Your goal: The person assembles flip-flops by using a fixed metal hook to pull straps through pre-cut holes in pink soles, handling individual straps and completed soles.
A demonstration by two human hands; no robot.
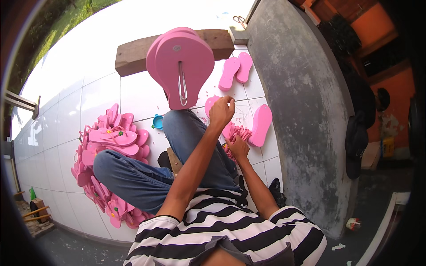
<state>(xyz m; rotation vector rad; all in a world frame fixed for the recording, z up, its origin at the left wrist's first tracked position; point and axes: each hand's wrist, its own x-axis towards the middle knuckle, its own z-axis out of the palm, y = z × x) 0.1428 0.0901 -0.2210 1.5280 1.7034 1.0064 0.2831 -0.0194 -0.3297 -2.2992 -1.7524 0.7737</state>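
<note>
My left hand (223, 111) is held in front of my raised knee with its fingers curled together. What it pinches, if anything, is too small to make out. A pink sandal sole (211, 104) lies behind it. Lower and to the right, my right hand (238, 147) is closed at the edge of a heap of pink sandal straps (241, 132), its fingertips partly hidden among them. Beyond my knee, pink soles (166, 57) are propped in a stack against a wooden beam (133, 55). A bent metal wire tool (182, 88) stands out from the front sole.
Finished-looking pink flip-flops (113, 137) are heaped left of my legs. A small blue container (158, 122) sits beside my knee amid pink scraps. Loose soles (261, 124) lie at the right, along a low grey wall (297, 111). Scissors (239, 20) rest at the far end.
</note>
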